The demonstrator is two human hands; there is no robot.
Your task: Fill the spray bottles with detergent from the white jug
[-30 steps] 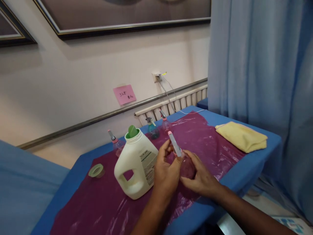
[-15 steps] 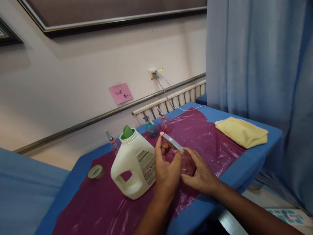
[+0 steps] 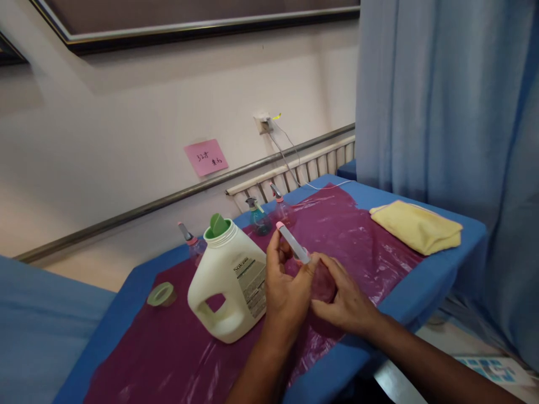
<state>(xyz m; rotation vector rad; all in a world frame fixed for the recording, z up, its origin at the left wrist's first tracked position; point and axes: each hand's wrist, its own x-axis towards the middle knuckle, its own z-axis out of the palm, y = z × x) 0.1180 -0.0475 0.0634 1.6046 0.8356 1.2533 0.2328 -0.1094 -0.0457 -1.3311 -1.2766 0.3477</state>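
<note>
Both hands hold a clear pink spray bottle (image 3: pixel 323 285) in front of me, over the near side of the table. My left hand (image 3: pixel 287 292) is closed around its grey and pink spray head, with the thumb near the collar. My right hand (image 3: pixel 347 297) grips the round body of the bottle from the right. Part of the bottle is hidden behind the fingers. Just left of my left hand stands an uncapped white jug (image 3: pixel 227 286), with something green (image 3: pixel 218 224) in its mouth. Farther left lies a greenish ring-shaped cap (image 3: pixel 161 294).
Behind the jug is another pink spray bottle (image 3: pixel 194 247). A teal spray bottle (image 3: pixel 261 223) and a pink one (image 3: pixel 283 212) stand at the back. Purple plastic sheeting (image 3: pixel 362 241) covers much of the blue table. A folded yellow cloth (image 3: pixel 416 227) lies right, near a blue curtain (image 3: pixel 421 101).
The spray head in my left hand has turned slightly and now slants more steeply. My right hand keeps its hold on the bottle's body. The view has shifted a little.
</note>
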